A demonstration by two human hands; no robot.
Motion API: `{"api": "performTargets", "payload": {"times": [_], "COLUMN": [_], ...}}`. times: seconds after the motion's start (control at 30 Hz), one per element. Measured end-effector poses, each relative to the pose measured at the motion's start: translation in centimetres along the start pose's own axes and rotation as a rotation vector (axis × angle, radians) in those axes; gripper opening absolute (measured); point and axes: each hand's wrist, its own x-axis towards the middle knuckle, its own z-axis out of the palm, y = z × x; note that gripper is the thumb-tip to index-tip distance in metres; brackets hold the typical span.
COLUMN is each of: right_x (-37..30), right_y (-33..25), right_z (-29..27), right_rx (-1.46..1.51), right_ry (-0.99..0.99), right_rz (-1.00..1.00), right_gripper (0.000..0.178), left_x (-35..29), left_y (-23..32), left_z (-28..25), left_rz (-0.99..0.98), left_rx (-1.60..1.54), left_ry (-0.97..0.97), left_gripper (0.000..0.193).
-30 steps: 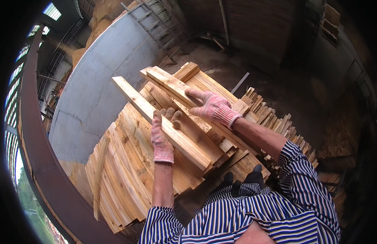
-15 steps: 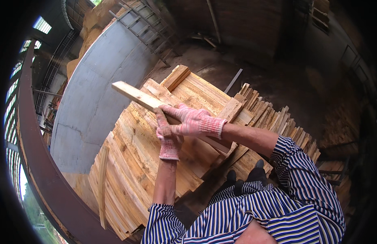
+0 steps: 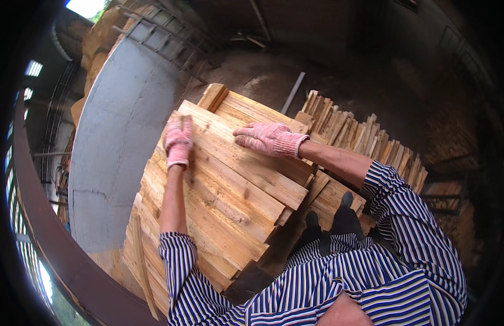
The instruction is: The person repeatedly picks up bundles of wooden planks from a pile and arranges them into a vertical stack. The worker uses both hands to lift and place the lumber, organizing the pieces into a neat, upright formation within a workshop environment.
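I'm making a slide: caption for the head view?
Pink-gloved left hand and right hand over stacked boards.

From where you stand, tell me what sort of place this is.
Probably a sawmill or timber workshop: planks laid side by side, and many wood strips stacked close together beyond them.

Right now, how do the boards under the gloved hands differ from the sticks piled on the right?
The boards look wide, while the sticks look narrower. The boards lie side by side in a fairly flat layer; the sticks' ends make a jagged row. The left hand and right hand are over the boards, not the sticks. Both are light brown wood.
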Motion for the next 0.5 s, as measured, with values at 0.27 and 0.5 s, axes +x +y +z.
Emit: {"api": "performTargets", "payload": {"times": [0.27, 0.5], "right_x": [-15.9, -15.8], "right_y": [-1.8, -1.7], "right_z": [2.7, 6.9], "right_rx": [-0.189, -0.013], "right_ry": [0.778, 0.738], "right_rz": [-0.156, -0.166], "right_gripper": [0.058, 0.048], "left_x": [11.4, 12.3], "left_y": [-6.8, -11.2], "left_z": [7.7, 9.0], "left_rz": [-0.357, -0.209], "left_rx": [-0.494, -0.347], "left_ry": [-0.439, -0.277], "left_gripper": [0.079, 0.073]}}
